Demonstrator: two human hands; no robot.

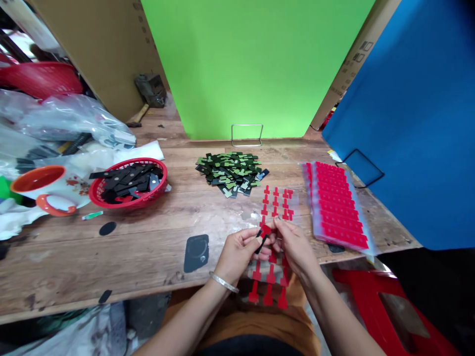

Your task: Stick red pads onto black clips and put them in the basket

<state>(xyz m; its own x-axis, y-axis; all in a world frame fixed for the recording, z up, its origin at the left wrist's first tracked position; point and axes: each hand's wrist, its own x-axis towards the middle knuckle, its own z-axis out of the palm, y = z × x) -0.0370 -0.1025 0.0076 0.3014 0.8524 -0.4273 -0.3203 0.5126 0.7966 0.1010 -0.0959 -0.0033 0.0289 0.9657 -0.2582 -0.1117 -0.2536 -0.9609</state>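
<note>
My left hand (239, 251), with a silver bangle at the wrist, pinches a small flat black piece (262, 243) between thumb and fingers. A small red sticker (265, 230) lies at the top end of that piece. Closed in a pinch, my right hand (294, 243) has its fingertips at the sticker's right edge; the exact contact is partly hidden. Beneath both hands a clear sheet of red T-shaped stickers (270, 274) reaches over the table's front edge. Just beyond them lies a heap of black and olive-green flat pieces (232, 170).
At left stand a red basket (155, 195) of black pieces and an orange-white mug (61, 190). A stack of red sticker sheets (337, 205) lies at right. Green (256, 64) and blue (415, 128) boards stand behind, with wire handles. A red stool (393, 296) is below right.
</note>
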